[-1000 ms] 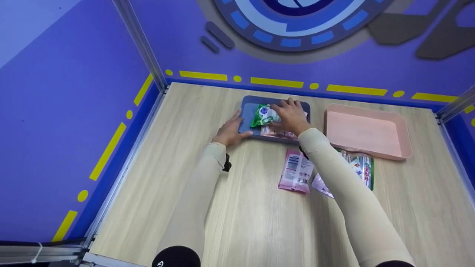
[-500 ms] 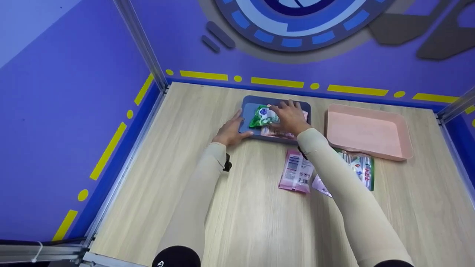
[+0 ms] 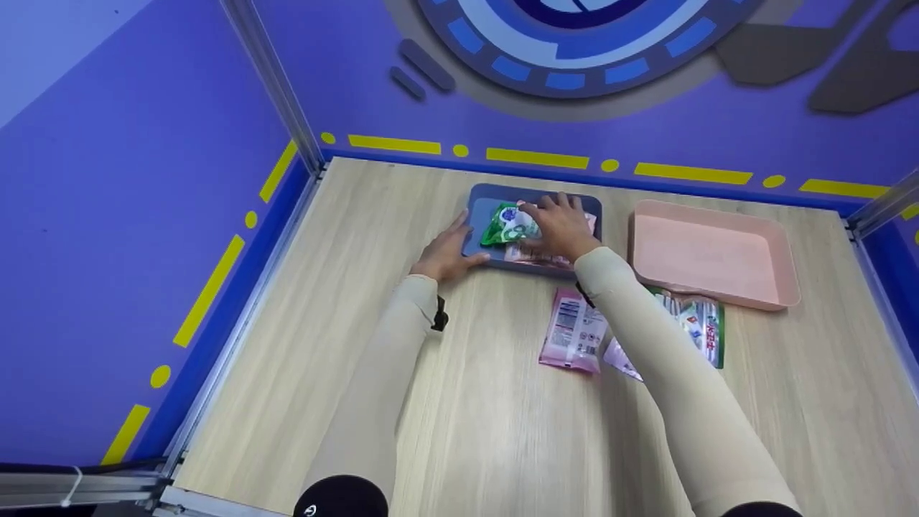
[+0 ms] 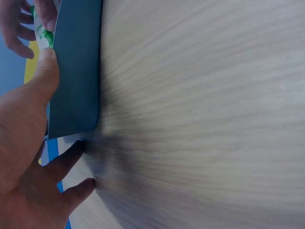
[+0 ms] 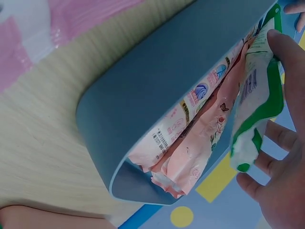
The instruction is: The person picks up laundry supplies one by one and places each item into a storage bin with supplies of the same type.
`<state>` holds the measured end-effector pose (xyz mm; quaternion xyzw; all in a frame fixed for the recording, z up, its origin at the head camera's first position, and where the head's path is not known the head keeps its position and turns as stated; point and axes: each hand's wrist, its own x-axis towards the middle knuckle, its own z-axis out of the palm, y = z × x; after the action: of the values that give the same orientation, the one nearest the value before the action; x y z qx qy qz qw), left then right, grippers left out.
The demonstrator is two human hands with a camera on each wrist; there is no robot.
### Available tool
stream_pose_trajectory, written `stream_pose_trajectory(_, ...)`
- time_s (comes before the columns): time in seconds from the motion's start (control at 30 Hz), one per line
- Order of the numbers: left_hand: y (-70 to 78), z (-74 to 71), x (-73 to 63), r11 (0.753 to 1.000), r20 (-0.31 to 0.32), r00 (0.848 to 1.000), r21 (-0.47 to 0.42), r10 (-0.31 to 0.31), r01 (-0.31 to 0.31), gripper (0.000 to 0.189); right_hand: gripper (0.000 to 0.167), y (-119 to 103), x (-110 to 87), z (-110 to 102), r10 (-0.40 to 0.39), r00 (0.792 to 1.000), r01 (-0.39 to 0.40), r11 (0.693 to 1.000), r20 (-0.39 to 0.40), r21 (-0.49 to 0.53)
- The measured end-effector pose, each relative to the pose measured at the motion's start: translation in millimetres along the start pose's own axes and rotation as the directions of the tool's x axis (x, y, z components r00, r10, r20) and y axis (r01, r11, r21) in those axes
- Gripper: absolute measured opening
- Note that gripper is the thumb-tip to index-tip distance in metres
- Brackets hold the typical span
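Note:
A blue-grey tray (image 3: 479, 205) lies near the back wall with several packets inside. My left hand (image 3: 441, 257) is at its left end, fingers spread, thumb (image 4: 46, 67) laid on the rim and fingertips touching the table. My right hand (image 3: 565, 228) reaches into the tray and pinches a green and white packet (image 5: 257, 90) between thumb and fingers. That packet leans at a slant over the others. Under it, a pink flowered packet (image 5: 202, 148) and a white and pink packet (image 5: 167, 129) stand side by side against the near wall.
A pink tray (image 3: 707, 258) stands to the right. In front of the trays lie a pink packet (image 3: 572, 334), a lilac packet (image 3: 622, 361) and a green-edged packet (image 3: 711, 332), the latter two partly hidden by my right sleeve. Panels (image 3: 359, 79) border the table's back and left.
My right hand and the green and white packet have shifted very slightly to the left within the tray. My left hand has stayed in place.

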<state>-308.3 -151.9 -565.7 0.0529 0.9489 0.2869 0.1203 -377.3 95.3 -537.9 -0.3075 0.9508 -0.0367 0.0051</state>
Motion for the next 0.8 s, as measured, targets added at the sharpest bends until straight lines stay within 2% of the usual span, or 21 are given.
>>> stream_pose_trajectory(0.17, -0.8, 0.3, 2.1, 0.999, 0.002, 1.0, 0.033, 0.008, -0.008, 0.084, 0.081, 1, -3.0, 0, -0.031, 0.999, 0.031, 0.999, -0.01, -0.032)
stream_pose_trajectory(0.4, 0.0, 0.3, 1.9, 1.0, 0.003, 1.0, 0.029, -0.002, 0.002, 0.082, 0.09, 2, -5.4, 0, -0.007, 1.0, 0.007, 1.0, 0.029, 0.006)
stream_pose_trajectory(0.8, -0.8, 0.0, 0.7, 1.0, -0.001, 1.0, 0.017, 0.02, -0.02, 0.082, 0.09, 4, -12.1, 2, 0.008, 0.999, -0.01, 0.999, 0.041, 0.05)
